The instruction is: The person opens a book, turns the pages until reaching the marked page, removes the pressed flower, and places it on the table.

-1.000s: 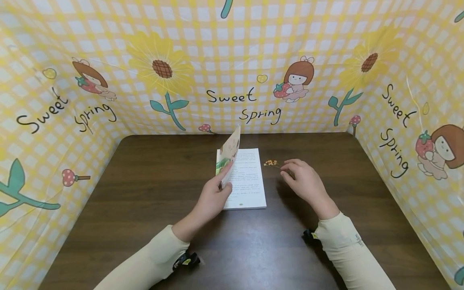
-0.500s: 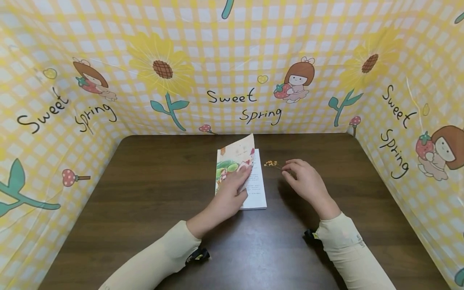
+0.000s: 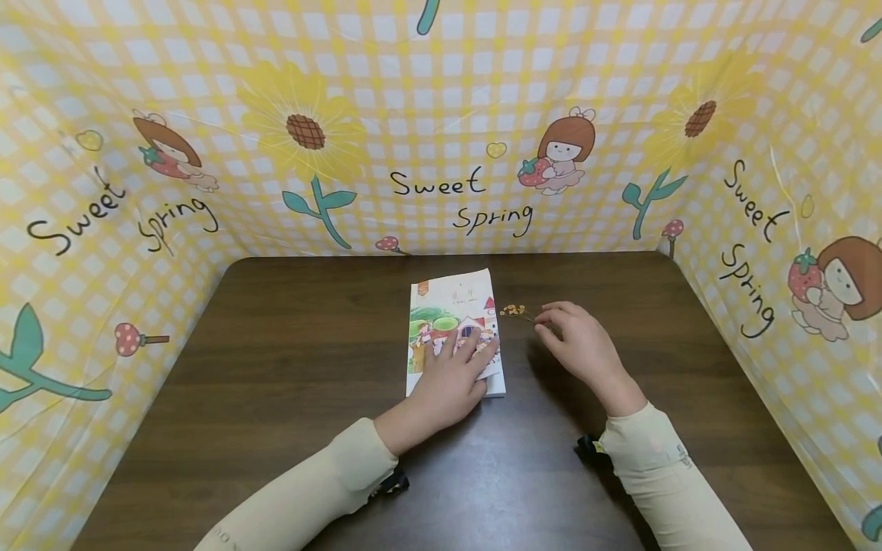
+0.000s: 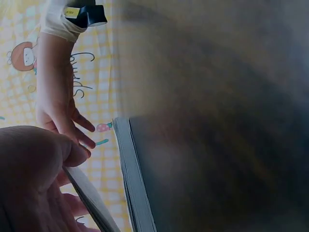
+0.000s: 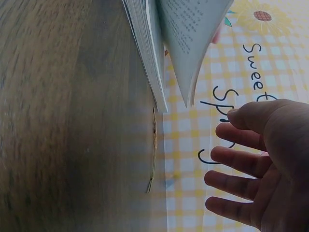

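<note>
A paperback book (image 3: 451,295) with an illustrated cover lies in the middle of the table. My left hand (image 3: 451,383) lies across the cover's lower part. In the left wrist view, that hand's thumb (image 4: 75,152) and fingers pinch the cover's edge. The right wrist view shows the printed inner side of the lifted leaf (image 5: 190,43), still apart from the page block. A small dried sprig of yellow flowers (image 3: 514,310) lies right of the book. My right hand (image 3: 586,348) hovers beside its stem, fingers spread and holding nothing in the right wrist view.
The brown wooden table (image 3: 289,329) extends around the book. Yellow checked cloth walls (image 3: 427,115) with printed flowers and girls enclose its back and sides. Each wrist carries a small black camera, the right one (image 3: 589,445) just below the sleeve cuff.
My left hand has swung the book's cover from nearly upright over to the right and down, so that it now covers most of the printed page. The right hand and the sprig have stayed put.
</note>
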### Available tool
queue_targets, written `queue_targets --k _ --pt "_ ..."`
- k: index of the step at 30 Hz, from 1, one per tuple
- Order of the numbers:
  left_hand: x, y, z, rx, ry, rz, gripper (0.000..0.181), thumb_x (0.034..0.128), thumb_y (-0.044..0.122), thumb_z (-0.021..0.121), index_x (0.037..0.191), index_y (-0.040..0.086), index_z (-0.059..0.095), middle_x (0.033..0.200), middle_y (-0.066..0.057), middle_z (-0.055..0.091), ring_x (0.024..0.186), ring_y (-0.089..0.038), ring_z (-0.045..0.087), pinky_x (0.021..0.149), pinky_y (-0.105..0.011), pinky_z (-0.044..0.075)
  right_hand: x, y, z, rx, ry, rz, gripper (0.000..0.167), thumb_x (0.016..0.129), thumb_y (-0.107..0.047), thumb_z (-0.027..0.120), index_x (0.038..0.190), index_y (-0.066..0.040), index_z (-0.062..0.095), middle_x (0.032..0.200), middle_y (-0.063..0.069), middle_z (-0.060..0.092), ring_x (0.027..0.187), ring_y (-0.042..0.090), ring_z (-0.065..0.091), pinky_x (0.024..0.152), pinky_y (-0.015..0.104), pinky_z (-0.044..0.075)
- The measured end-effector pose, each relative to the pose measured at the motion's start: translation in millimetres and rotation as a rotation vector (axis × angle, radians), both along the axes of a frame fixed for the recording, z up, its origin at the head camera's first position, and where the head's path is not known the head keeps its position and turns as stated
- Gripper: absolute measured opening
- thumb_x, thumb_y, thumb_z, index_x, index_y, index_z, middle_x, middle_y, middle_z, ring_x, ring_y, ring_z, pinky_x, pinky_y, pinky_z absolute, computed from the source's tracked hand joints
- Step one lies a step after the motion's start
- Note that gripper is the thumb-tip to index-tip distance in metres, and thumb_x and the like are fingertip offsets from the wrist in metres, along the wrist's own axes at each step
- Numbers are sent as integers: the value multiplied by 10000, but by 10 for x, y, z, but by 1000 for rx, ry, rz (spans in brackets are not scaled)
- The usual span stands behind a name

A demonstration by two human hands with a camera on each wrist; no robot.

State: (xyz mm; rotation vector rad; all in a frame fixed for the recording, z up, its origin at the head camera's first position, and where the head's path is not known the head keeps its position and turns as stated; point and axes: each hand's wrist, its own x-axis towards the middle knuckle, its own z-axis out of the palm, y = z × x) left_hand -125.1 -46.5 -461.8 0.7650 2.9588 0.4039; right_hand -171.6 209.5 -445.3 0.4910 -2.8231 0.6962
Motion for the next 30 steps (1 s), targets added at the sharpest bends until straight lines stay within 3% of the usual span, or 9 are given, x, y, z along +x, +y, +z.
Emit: queue_targets --k 16,30 --pt "-14 37 -123 -113 -66 -25 609 1067 520 397 1634 371 235 1726 -75 131 1559 -483 59 1136 -795 83 0 -13 1 9 -7 7 204 988 -245 689 1111 -103 769 1316 101 663 1211 320 622 974 525 520" --pt "-5 52 -72 -141 -65 -40 630 1054 530 447 1628 326 288 1709 -110 199 1553 -494 81 1125 -803 104 -2 -5 7 11 -10 22 221 989 -250 691 1142 -105 758 1307 103 664 1204 319 626 983 530 516"
